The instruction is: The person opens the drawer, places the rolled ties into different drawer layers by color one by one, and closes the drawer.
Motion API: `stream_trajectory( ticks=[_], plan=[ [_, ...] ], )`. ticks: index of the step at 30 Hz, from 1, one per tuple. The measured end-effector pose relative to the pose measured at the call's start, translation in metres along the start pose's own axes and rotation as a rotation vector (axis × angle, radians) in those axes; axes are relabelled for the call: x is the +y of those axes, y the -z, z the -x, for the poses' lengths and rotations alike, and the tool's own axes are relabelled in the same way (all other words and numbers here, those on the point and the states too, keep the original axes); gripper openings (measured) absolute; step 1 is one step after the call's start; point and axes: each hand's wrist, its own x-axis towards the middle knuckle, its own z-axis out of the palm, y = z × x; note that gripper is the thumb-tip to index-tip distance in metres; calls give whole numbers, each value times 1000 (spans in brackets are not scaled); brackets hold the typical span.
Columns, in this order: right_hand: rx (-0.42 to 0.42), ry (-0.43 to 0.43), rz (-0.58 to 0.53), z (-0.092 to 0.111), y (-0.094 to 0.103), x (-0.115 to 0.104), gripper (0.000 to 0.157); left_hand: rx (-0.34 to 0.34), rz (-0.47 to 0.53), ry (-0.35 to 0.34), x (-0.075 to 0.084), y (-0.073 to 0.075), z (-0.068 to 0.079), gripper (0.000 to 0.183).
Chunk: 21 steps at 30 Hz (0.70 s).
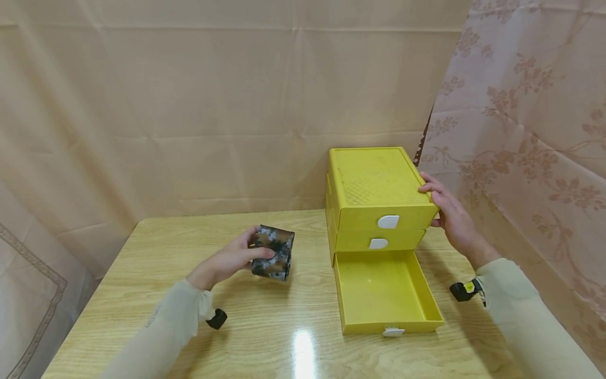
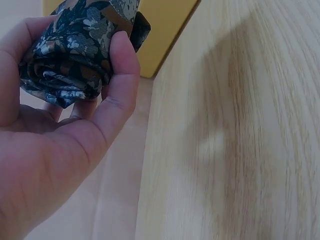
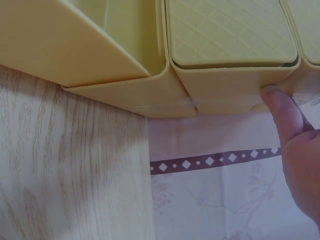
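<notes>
My left hand point(image 1: 232, 259) grips a rolled-up cloth point(image 1: 276, 251) above the table, left of the yellow drawer unit point(image 1: 371, 171). Dark floral fabric with brown and grey patches shows its coiled end in the left wrist view, between thumb and fingers. On the unit's right side rests my right hand point(image 1: 452, 223), with fingertips at the top edge. A finger point(image 3: 285, 112) touches the side wall in the right wrist view; the rest of that hand is partly out of frame. The bottom drawer point(image 1: 431, 297) is pulled out, and nothing lies in it. Both drawers above are closed.
The wooden table point(image 1: 265, 342) carries the unit near its back right part. A beige curtain point(image 1: 213, 105) hangs behind, and a flowered curtain point(image 1: 535, 131) hangs at the right. The pulled-out drawer's white handle point(image 1: 393, 332) faces the table's front.
</notes>
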Motion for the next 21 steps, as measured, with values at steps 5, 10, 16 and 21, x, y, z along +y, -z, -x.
stream_trajectory(
  ticks=[5, 10, 16, 21],
  plan=[
    [-1, -1, 5, 0, 0, 0, 38, -5, -5, 4, -1, -6, -3, 88],
    [4, 0, 5, 0, 0, 1, 37, -2, -72, 29, -1, -10, -5, 103],
    [8, 5, -10, -2, 0, 0, 36, 1, -106, 48, 0, -15, -6, 106],
    [10, 5, -22, -2, 0, 0, 35, -49, -99, 39, 7, -23, -7, 103]
  ],
)
